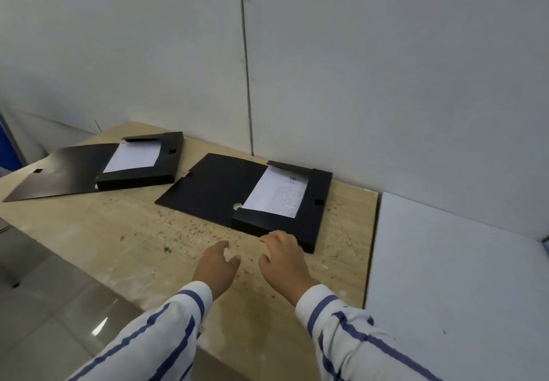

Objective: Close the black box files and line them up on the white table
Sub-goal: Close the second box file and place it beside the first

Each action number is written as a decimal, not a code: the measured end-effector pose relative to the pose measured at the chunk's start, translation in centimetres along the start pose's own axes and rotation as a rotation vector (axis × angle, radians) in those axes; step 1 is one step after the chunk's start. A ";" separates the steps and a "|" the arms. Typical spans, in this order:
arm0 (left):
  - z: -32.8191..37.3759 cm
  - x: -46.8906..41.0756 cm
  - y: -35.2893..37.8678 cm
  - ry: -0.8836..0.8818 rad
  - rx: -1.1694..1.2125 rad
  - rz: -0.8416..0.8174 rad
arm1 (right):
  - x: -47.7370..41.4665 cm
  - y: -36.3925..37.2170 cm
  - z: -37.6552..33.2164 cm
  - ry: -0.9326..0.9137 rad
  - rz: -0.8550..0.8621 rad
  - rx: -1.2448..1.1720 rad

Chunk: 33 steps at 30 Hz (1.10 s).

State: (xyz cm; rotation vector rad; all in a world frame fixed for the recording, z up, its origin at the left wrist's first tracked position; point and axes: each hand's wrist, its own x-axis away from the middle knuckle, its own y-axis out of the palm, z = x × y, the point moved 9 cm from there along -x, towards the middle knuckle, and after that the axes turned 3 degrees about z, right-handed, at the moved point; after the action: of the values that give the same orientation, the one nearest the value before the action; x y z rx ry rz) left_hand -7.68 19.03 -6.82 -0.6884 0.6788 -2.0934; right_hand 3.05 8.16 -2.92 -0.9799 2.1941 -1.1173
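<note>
The white table [445,262] carries nothing yet. Both black box files lie open on the beige bench [118,232]: one [98,166] at its far left corner, one [252,199] near its right edge. Left hand [217,267] and right hand [285,259] hover empty, fingers loosely spread.

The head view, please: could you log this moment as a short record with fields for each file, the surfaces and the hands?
near file: black plastic box file, lid open flat to its left, white printed paper inside
far file: second black box file, also open, paper inside
resting surface: beige speckled table, holding both files
target surface: white table, on the right
left hand: open, empty
right hand: open, fingertips by near file's front edge
</note>
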 end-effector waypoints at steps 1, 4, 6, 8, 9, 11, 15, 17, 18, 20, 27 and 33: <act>-0.5 -1.3 -0.2 -0.015 -0.003 -0.014 | -1.3 0.8 0.0 0.006 -0.009 0.000; -2.1 -4.9 -1.4 -0.070 -0.024 -0.034 | -4.4 3.3 0.0 0.027 -0.076 0.017; -3.0 -7.2 -2.3 -0.105 -0.019 -0.036 | -6.3 4.8 -0.1 0.026 -0.131 0.064; -3.8 -9.6 -3.4 -0.125 -0.015 -0.036 | -8.0 5.8 0.0 0.046 -0.173 0.111; -4.3 -10.8 -3.9 -0.135 -0.011 -0.039 | -8.8 6.2 0.1 0.066 -0.189 0.130; -5.1 -13.1 -4.9 -0.156 0.005 -0.045 | -10.2 7.0 0.5 0.120 -0.205 0.160; -6.5 -18.6 -7.0 -0.169 -0.036 -0.052 | -11.8 8.7 1.1 0.247 -0.236 0.223; -7.2 -21.3 -8.0 -0.172 -0.057 -0.045 | -12.1 9.5 1.3 0.319 -0.236 0.242; -7.5 -22.6 -8.5 -0.168 -0.084 -0.038 | -12.3 9.8 1.3 0.348 -0.227 0.252; -8.1 -25.0 -9.2 -0.166 -0.174 -0.032 | -12.5 10.4 1.4 0.409 -0.205 0.262; -10.4 -29.7 -10.9 -0.261 -0.283 -0.027 | -13.0 11.4 1.7 0.523 -0.095 0.260; -10.2 -31.5 -12.4 -0.273 -0.361 -0.019 | -13.3 11.3 1.8 0.570 -0.051 0.274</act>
State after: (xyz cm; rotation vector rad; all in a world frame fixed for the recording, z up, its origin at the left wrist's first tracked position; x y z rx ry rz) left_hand -4.65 53.72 -13.14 -1.1602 0.9036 -1.8612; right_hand 8.28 22.19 -12.01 -0.6524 2.3448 -1.8442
